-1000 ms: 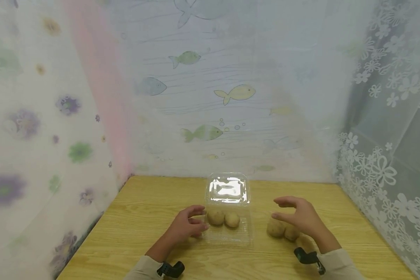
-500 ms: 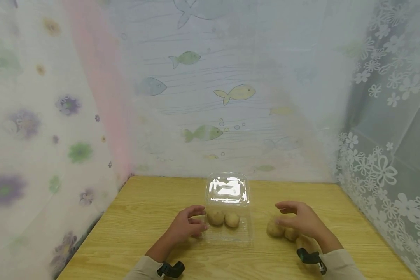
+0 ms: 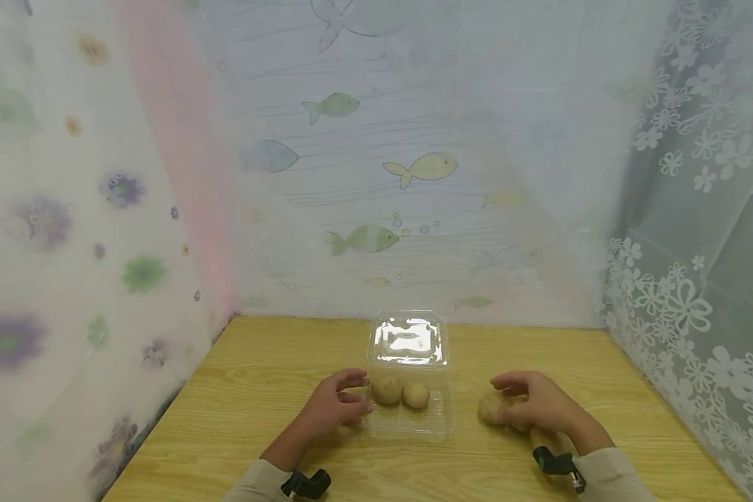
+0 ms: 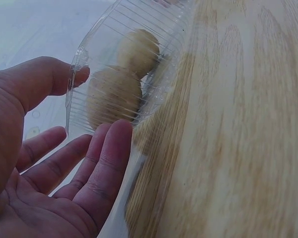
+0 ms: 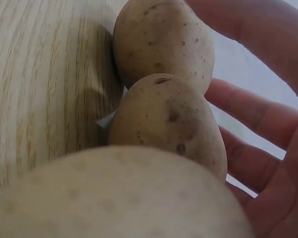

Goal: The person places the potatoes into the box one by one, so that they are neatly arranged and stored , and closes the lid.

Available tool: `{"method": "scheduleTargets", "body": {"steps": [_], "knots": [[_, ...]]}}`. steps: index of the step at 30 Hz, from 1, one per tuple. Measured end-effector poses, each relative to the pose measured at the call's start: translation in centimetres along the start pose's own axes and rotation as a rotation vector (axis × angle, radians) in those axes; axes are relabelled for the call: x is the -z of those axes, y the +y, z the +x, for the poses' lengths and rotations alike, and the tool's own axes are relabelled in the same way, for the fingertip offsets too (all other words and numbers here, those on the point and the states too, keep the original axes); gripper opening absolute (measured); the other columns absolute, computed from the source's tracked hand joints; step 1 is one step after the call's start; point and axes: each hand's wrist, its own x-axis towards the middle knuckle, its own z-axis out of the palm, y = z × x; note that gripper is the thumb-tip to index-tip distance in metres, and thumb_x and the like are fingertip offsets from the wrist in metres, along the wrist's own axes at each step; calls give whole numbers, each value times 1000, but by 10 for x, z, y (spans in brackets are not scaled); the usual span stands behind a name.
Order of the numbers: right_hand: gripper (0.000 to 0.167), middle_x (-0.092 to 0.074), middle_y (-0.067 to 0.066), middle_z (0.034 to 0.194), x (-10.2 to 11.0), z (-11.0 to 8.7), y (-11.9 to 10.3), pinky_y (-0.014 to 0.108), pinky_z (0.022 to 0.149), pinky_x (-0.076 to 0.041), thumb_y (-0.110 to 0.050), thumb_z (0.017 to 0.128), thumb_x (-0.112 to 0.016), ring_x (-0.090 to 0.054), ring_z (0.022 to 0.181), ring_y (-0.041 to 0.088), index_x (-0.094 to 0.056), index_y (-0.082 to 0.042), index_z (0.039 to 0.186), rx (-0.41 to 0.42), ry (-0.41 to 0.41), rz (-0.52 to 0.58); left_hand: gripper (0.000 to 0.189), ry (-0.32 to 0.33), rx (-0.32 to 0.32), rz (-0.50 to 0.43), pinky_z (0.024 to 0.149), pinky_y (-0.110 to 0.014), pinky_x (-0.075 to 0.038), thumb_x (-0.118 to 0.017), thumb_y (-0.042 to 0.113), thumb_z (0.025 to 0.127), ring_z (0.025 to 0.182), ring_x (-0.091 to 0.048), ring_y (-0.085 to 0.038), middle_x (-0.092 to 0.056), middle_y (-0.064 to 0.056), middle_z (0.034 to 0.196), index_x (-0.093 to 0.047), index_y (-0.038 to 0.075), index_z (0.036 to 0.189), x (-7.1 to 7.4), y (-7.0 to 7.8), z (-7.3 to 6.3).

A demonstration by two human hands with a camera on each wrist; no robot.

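Observation:
A clear plastic clamshell box [image 3: 414,422] stands with its lid raised at the back; two potatoes [image 3: 386,390] lie inside along its far side. At the box's left wall is my left hand [image 3: 334,406]. Its thumb meets the rim [image 4: 69,106], and its spread fingers lie along the ribbed side. My right hand [image 3: 542,404] reaches over a row of three loose potatoes. Its thumb and fingers stand apart around the farthest potato [image 5: 164,44]. The middle potato [image 5: 164,116] lies beside the fingers, and the nearest potato [image 5: 124,193] sits close below the wrist camera.
The wooden table [image 3: 276,348] bears everything. A fish-print sheet [image 3: 427,104] hangs along its back edge. Flowered curtains [image 3: 69,279] enclose the left and right sides. Each wrist carries a small black camera [image 3: 310,482].
My right hand has come lower over the loose potatoes, its thumb now in front of them. The left hand, box and potatoes look unmoved.

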Motion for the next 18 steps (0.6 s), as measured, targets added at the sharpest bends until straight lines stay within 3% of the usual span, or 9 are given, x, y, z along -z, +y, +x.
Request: {"method": "scheduleTargets", "body": {"steps": [6, 13, 18], "knots": [[69, -67, 12, 136, -1, 0, 1, 40, 97, -56, -40, 82, -88, -63, 124, 35, -64, -7, 138, 17, -23, -64, 70, 4, -3, 5, 79, -41, -65, -83, 15, 89, 117, -66, -31, -54, -23, 149, -50, 4, 149, 0, -1, 0], [68, -68, 10, 136, -3, 0, 0, 52, 102, -54, -40, 82, -88, -63, 126, 36, -65, -6, 137, 23, -29, -74, 70, 5, -8, 2, 79, -41, -65, -83, 14, 88, 118, -66, -32, -54, -23, 148, -50, 3, 149, -1, 0, 0], [63, -71, 8, 132, -2, 0, -2, 43, 98, -57, -39, 82, -88, -65, 122, 34, -69, -8, 133, 15, -30, -85, 71, 4, 0, -3, 80, -42, -65, -83, 16, 89, 118, -66, -31, -54, -23, 149, -49, 4, 150, 0, 0, 0]]}}
